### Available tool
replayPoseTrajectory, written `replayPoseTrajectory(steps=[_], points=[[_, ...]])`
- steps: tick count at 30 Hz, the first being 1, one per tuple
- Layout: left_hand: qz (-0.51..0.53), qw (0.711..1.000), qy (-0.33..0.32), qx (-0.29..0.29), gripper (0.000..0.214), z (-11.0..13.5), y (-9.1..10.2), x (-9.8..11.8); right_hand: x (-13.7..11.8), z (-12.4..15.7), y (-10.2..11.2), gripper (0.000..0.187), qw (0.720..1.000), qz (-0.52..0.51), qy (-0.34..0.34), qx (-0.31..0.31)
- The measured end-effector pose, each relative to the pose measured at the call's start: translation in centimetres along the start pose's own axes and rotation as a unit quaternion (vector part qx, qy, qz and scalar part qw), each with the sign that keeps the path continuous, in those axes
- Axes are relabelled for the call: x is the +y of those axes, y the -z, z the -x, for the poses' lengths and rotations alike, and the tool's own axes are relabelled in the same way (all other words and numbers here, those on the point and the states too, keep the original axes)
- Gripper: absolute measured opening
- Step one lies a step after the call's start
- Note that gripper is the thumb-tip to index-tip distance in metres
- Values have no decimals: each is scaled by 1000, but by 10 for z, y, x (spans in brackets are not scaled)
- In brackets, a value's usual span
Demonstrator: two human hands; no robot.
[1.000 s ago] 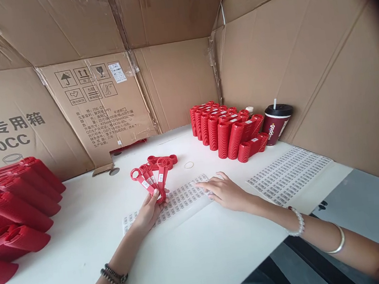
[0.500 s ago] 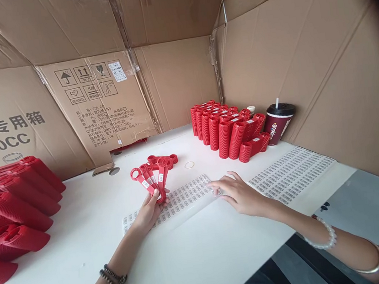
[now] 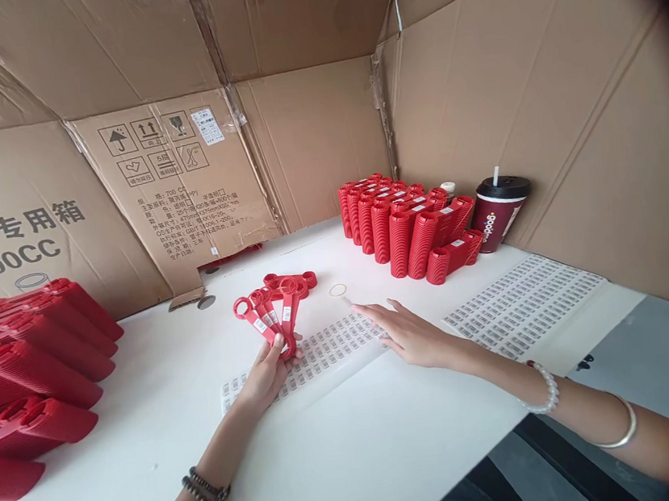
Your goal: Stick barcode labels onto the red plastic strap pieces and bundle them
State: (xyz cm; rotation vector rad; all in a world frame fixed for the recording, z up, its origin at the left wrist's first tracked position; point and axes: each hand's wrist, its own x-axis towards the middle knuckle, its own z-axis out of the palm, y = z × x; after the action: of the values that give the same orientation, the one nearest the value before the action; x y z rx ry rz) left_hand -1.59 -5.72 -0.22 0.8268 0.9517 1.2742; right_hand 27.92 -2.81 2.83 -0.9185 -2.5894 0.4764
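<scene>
Over the label sheet point(image 3: 328, 347), left hand point(image 3: 269, 376) fans red handles point(image 3: 271, 317), ring ends up-left

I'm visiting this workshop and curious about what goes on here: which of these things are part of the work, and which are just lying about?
Part of the work, it seems:
left hand, holding labelled red plastic pieces
right hand, over a barcode label sheet
ribbed red plastic stacks

Just lying about, it seems:
takeaway cup with straw
cardboard box panels
</scene>
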Motion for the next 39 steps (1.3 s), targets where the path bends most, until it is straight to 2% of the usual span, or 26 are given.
replayPoseTrajectory(steps=[9,11,13,15,16,19,21,23,25,27,29,32,33,36,37,39], points=[[-5,1000,10,8,43,2,-3,3,-2,4,-3,76,1000,-11,4,-6],[-6,1000,6,5,41,1,-1,1,-4,10,2,73,1000,-31,2,-3],[-6,1000,5,-1,39,1,1,0,-8,16,15,71,997,-79,-5,12],[-4,1000,6,-9,36,0,2,-1,-15,17,40,68,990,-124,-6,66],[-3,1000,8,-13,35,0,3,-1,-21,12,55,66,985,-131,1,115],[4,1000,10,-15,32,1,2,0,-42,-23,101,65,960,-128,69,237],[8,1000,13,-9,34,3,0,1,-58,-59,122,49,945,-121,96,289],[12,1000,12,0,35,4,-2,1,-74,-97,132,22,921,-121,137,345],[14,1000,4,7,36,4,-2,0,-84,-126,130,16,898,-141,164,383],[14,1000,3,10,36,4,0,-1,-86,-144,120,16,888,-160,174,394],[14,1000,7,11,36,4,1,-2,-78,-155,104,15,898,-159,161,378],[8,1000,5,15,35,4,1,-2,-49,-168,80,8,934,-131,97,317],[7,1000,4,17,35,4,0,-1,-38,-173,72,12,947,-121,64,292],[8,1000,7,18,32,4,-2,1,-11,-189,48,57,973,-106,-32,204],[8,1000,9,18,31,4,-2,1,-5,-193,41,66,977,-110,-51,174],[6,1000,11,20,30,4,-3,1,1,-200,29,70,982,-119,-72,125]])
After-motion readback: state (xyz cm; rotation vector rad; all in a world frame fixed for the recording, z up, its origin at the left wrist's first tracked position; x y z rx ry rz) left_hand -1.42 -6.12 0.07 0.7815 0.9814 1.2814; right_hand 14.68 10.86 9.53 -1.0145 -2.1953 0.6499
